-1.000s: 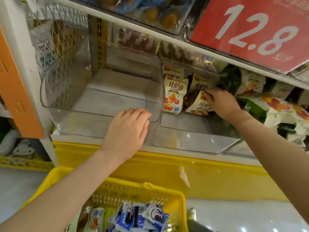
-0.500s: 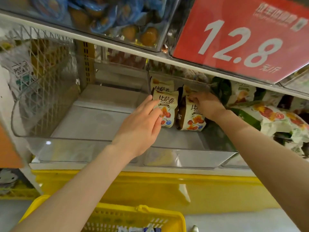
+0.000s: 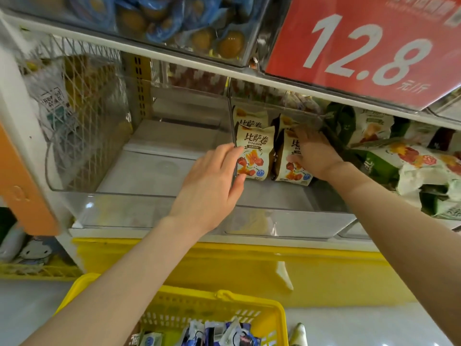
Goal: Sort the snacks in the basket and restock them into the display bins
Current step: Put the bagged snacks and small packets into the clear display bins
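- Pizza-roll packets (image 3: 253,156) stood upright deep in the clear bin (image 3: 287,221).
- Left hand (image 3: 212,181), fingers straight and together, touched the bin's left wall.
- Right hand (image 3: 316,153) lay on a packet inside; fingertips blurred, grip unclear.

Clear, glossy, smooth plastic is seen in the display bins (image 3: 139,211). The snack packets (image 3: 254,156) are wrapped in what may be matt film. The basket (image 3: 224,295) is moulded from perforated yellow plastic.
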The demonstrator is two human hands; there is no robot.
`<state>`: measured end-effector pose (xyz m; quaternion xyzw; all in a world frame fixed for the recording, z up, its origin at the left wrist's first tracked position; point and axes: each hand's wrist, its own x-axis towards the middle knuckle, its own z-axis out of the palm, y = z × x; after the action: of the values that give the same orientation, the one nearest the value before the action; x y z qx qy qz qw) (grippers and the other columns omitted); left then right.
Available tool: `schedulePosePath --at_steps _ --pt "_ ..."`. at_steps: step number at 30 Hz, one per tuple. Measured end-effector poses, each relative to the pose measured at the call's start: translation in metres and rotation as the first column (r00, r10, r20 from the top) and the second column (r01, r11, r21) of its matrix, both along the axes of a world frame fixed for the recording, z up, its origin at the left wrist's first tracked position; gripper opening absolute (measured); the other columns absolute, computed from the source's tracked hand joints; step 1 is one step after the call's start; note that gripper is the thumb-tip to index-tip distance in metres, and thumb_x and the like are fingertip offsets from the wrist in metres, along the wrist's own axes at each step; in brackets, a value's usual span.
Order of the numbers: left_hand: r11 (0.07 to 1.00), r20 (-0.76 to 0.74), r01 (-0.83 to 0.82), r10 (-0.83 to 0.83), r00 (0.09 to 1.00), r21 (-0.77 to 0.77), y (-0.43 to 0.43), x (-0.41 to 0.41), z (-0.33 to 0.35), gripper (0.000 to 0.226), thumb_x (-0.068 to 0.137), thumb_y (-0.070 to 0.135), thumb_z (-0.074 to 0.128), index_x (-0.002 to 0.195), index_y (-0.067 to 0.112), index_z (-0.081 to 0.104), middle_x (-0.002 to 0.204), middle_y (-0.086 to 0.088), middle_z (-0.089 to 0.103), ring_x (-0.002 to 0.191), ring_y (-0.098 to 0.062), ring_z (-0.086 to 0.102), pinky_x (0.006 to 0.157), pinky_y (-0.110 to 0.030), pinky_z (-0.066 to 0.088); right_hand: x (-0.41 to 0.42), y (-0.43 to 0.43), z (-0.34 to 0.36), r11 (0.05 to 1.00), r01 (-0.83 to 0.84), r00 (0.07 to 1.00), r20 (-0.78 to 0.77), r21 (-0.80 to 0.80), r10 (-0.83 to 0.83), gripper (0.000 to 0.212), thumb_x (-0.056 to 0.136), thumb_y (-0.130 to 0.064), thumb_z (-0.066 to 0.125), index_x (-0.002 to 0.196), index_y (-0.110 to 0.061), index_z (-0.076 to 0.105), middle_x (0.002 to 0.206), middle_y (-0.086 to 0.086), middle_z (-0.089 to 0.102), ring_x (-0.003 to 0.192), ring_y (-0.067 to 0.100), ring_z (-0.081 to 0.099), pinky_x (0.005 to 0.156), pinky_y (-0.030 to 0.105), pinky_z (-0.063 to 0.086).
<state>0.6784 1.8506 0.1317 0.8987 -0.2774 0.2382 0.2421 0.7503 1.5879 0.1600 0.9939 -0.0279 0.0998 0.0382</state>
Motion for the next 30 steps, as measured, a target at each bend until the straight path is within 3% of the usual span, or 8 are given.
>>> schedulePosePath --at_steps 5,10,13,15,20,23,26,30 --pt "0.994 -0.016 -0.053 0.055 0.998 0.1 0.002 -0.017 0.006 0.052 0.096 0.034 0.037 0.143 0.015 0.028 0.134 -0.004 0.047 0.118 -0.019 0.046 0.097 -0.032 0.038 -0.041 0.031 0.014 0.99 0.01 0.996 0.084 0.144 -0.022 0.049 0.096 -0.033 0.045 0.14 -0.013 0.035 0.14 0.014 0.044 0.123 0.033 0.048 0.099 0.043 0.044" --pt "0.983 -0.098 -0.078 0.095 0.991 0.165 0.024 -0.052 -0.009 0.04 0.099 0.03 0.032 0.136 0.017 0.038 0.132 -0.002 0.049 0.12 -0.017 0.045 0.102 -0.031 0.033 -0.129 0.069 -0.01 0.968 -0.118 0.993 0.056 0.219 0.108 0.041 0.099 -0.038 0.033 0.134 -0.018 0.042 0.131 0.008 0.054 0.114 0.025 0.055 0.089 0.034 0.044" --pt "0.977 -0.109 -0.07 0.093 0.99 0.2 0.044 -0.075 -0.017 0.04 0.098 0.026 0.035 0.138 0.017 0.036 0.143 -0.002 0.038 0.133 -0.018 0.032 0.111 -0.031 0.023 -0.175 0.085 -0.037 0.978 -0.184 0.983 0.001 0.101 0.185 0.053 0.099 -0.038 0.034 0.146 -0.013 0.025 0.151 0.006 0.031 0.14 0.019 0.025 0.112 0.028 0.019" --pt "0.983 -0.126 -0.061 0.084 0.989 0.172 0.062 -0.093 -0.019 0.039 0.097 0.025 0.038 0.135 0.017 0.041 0.139 -0.002 0.042 0.13 -0.017 0.036 0.107 -0.029 0.029 -0.198 0.095 -0.048 0.978 -0.185 0.983 0.002 0.099 0.186 0.055 0.1 -0.037 0.032 0.148 -0.014 0.018 0.157 0.002 0.014 0.145 0.017 0.007 0.114 0.025 0.007" --pt "0.971 -0.146 -0.235 0.237 0.96 0.031 0.138 -0.132 -0.052 0.02 0.089 0.016 0.052 0.107 0.013 0.06 0.1 -0.002 0.059 0.095 -0.021 0.054 0.081 -0.035 0.042 -0.238 0.152 -0.069 0.912 -0.339 0.94 0.035 0.231 0.34 0.032 0.098 -0.029 0.04 0.128 -0.018 0.049 0.123 -0.001 0.052 0.111 0.013 0.053 0.088 0.02 0.042" --pt "0.909 -0.297 -0.416 0.409 0.863 0.042 0.188 -0.148 -0.095 0.018 0.089 0.012 0.054 0.106 0.009 0.06 0.098 -0.008 0.058 0.093 -0.026 0.052 0.078 -0.039 0.04 -0.245 0.199 -0.103 0.87 -0.363 0.906 -0.089 0.333 0.413 0.032 0.101 -0.031 0.034 0.129 -0.021 0.044 0.124 -0.005 0.047 0.108 0.008 0.05 0.079 0.014 0.039" --pt "0.837 -0.464 -0.507 0.539 0.703 0.205 0.232 -0.162 -0.142 0.026 0.09 0.013 0.053 0.115 0.005 0.057 0.107 -0.015 0.056 0.098 -0.033 0.052 0.08 -0.043 0.041 -0.244 0.246 -0.151 0.86 -0.294 0.855 -0.288 0.417 0.432 0.038 0.101 -0.032 0.031 0.137 -0.018 0.033 0.133 -0.001 0.04 0.111 0.013 0.049 0.08 0.018 0.037" --pt "0.819 -0.646 -0.499 0.548 0.531 0.284 0.269 -0.177 -0.192 0.035 0.095 0.018 0.045 0.127 0.003 0.048 0.12 -0.02 0.051 0.111 -0.036 0.047 0.092 -0.043 0.036 -0.228 0.292 -0.205 0.853 -0.078 0.788 -0.492 0.516 0.37 0.05 0.101 -0.029 0.035 0.144 -0.01 0.021 0.144 0.006 0.032 0.126 0.021 0.042 0.101 0.03 0.037"
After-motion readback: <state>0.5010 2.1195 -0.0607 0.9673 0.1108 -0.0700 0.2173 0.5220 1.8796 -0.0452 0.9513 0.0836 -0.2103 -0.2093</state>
